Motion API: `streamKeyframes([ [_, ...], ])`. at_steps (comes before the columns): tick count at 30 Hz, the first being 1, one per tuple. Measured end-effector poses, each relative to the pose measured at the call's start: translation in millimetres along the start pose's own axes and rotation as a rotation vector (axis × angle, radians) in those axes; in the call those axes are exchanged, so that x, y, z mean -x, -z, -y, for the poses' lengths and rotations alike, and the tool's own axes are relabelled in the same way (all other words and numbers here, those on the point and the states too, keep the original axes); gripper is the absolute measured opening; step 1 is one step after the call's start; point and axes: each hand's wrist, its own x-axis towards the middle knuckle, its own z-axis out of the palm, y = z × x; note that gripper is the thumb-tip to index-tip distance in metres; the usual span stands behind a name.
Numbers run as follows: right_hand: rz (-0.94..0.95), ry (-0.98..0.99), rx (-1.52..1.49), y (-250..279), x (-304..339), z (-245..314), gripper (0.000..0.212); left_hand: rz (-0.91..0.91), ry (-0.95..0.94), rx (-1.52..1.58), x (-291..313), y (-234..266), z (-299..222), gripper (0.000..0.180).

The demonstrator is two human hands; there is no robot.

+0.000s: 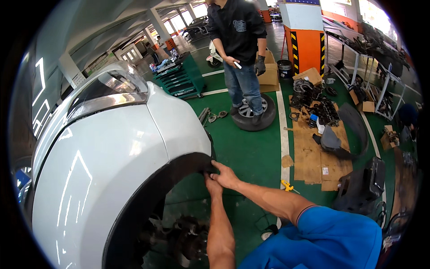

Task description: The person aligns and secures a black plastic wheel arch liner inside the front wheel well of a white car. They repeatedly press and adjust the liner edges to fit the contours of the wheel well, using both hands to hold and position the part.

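A white car's fender point(116, 148) fills the left side, with black wheel arch trim point(152, 184) curving along its edge. Both of my hands are together at the trim's front end, beside the bumper point(183, 121). With fingertips on the outer face, my right hand point(226, 177) grips the trim's edge. Just below it, my left hand point(213, 184) is closed at the lower edge, its fingertips partly hidden behind the trim. Inside the open arch, the wheel is off and the brake and hub parts point(190, 237) show dimly.
A person point(237, 45) stands over a wheel point(255, 112) lying on the green floor. Behind is a green tool cabinet point(181, 76). To the right, engine parts point(322, 110) rest on cardboard point(309, 157), near a yellow-handled tool point(286, 185) and a black plastic part point(363, 184).
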Motion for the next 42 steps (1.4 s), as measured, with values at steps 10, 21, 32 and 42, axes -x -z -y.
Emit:
streamKeyframes([
  [10, -0.009, 0.036, -0.004, 2, -2, -11, 0.068, -0.024, 0.047, 0.137, 4, -11, -11, 0.043],
  [21, 0.001, 0.054, -0.008, 3, -5, -11, 0.068, -0.079, 0.063, 0.116, 6, -15, -15, 0.042],
  [32, 0.037, 0.051, -0.024, 3, -11, -22, 0.068, -0.083, 0.003, -0.175, 12, -17, -21, 0.051],
  [42, 0.127, -0.031, -0.205, 3, -12, -19, 0.067, -0.135, 0.086, -0.319, 17, -20, -44, 0.061],
])
